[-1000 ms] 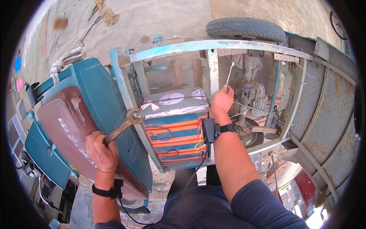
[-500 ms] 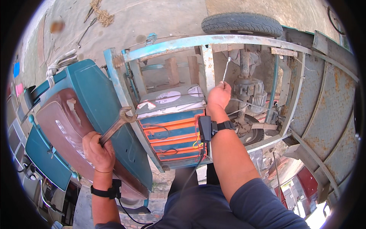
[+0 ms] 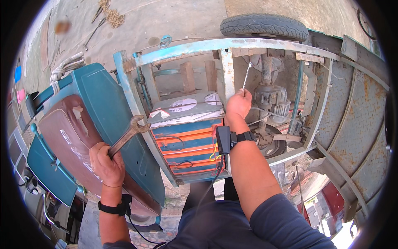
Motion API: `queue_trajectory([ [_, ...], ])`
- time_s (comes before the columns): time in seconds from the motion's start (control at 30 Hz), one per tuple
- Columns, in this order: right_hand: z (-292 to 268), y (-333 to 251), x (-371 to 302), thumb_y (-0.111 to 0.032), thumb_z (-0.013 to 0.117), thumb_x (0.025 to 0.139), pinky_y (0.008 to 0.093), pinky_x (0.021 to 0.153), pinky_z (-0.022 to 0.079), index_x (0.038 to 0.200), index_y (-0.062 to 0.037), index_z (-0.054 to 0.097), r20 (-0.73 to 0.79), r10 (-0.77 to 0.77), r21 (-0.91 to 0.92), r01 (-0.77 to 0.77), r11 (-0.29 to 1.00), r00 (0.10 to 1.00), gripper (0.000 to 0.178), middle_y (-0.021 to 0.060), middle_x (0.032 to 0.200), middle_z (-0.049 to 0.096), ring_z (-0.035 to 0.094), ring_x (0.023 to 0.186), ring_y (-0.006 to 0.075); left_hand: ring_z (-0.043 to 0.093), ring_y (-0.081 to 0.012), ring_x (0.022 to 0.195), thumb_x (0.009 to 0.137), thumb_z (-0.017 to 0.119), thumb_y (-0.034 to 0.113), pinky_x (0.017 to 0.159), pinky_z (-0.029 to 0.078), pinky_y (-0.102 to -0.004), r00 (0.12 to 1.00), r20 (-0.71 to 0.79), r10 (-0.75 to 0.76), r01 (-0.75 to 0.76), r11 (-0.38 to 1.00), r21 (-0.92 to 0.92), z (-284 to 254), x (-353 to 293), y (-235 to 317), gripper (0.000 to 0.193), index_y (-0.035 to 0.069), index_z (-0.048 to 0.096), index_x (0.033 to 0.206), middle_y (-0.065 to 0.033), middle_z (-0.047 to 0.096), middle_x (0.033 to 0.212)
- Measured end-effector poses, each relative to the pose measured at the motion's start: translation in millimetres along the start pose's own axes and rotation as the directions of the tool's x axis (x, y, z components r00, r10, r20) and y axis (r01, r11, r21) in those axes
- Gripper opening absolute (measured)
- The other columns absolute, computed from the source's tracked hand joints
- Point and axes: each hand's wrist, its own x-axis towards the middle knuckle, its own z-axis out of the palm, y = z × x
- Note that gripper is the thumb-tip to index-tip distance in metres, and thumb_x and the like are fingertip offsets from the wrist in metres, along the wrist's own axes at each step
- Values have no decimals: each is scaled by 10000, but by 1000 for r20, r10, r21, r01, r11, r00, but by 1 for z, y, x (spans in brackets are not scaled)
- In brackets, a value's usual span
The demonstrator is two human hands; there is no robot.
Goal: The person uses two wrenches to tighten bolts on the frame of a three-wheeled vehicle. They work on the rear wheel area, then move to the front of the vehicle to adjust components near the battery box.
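My left hand (image 3: 107, 164) is closed around the handle of a large, rusty open-end wrench (image 3: 126, 137). Its jaws point up and to the right, over the teal body panel beside the brown seat (image 3: 68, 120). My right hand (image 3: 239, 103) grips a slim silver wrench (image 3: 247, 77) whose small head points away from me. That hand is above the vehicle's open metal frame (image 3: 227, 72), close to the cross bar. Right of it, inside the frame, are a grey motor and axle housing (image 3: 271, 97). My fingers hide the lower end of the silver wrench.
Blue and orange batteries (image 3: 188, 143) sit in the frame under a worn cardboard sheet (image 3: 186, 108). A tire (image 3: 263, 25) is at the far side, and a rusty cargo bed (image 3: 352, 112) at the right. Tools (image 3: 94, 35) and rope (image 3: 112, 16) lie on the ground, far left.
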Motion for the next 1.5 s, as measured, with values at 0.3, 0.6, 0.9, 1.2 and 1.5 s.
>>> queue_trajectory([
  [0.3, -2, -2, -2, -368, 461, 1053, 471, 999, 481, 1358, -131, 601, 11, 2, 19, -2, 1000, 1000, 411, 183, 1261, 703, 647, 1195, 385, 607, -380, 879, 951, 689, 157, 799, 505, -451, 1000, 9, -7, 7, 1000, -25, 0, -1, 0, 209, 30, 545, 1034, -184, 611, 997],
  [0.6, 0, 0, 0, -369, 457, 1053, 472, 996, 486, 1361, -135, 602, -4, -7, -11, 7, 1000, 1000, 412, 185, 1258, 705, 649, 1189, 388, 614, -376, 859, 954, 694, 197, 770, 511, -461, 1000, 14, -14, 14, 1000, -3, -1, 1, 2, 218, 46, 551, 1018, -165, 629, 987],
  [0.9, -1, -2, -2, -370, 455, 1054, 471, 995, 486, 1358, -126, 603, 1, -14, -15, 14, 1000, 1000, 417, 186, 1255, 704, 650, 1185, 387, 612, -371, 857, 945, 701, 181, 757, 512, -455, 1000, 7, 0, 0, 1000, -1, -2, 2, 2, 215, 51, 547, 1022, -158, 623, 991],
  [1.2, -2, -2, -2, -357, 464, 1050, 471, 997, 484, 1347, -110, 606, -1, -39, -21, 39, 999, 999, 412, 185, 1262, 700, 652, 1181, 386, 615, -371, 856, 953, 698, 188, 756, 514, -455, 1000, 10, -3, 3, 1000, 4, -1, 1, 1, 218, 49, 545, 1023, -161, 624, 987],
  [1.5, -3, -4, -4, -353, 471, 1051, 472, 986, 487, 1337, -113, 608, -2, -22, -10, 22, 1000, 1000, 398, 187, 1245, 706, 656, 1172, 386, 619, -369, 857, 974, 690, 207, 763, 516, -453, 1000, 0, -1, 1, 1000, 5, 0, 1, 2, 224, 46, 544, 1028, -163, 630, 992],
])
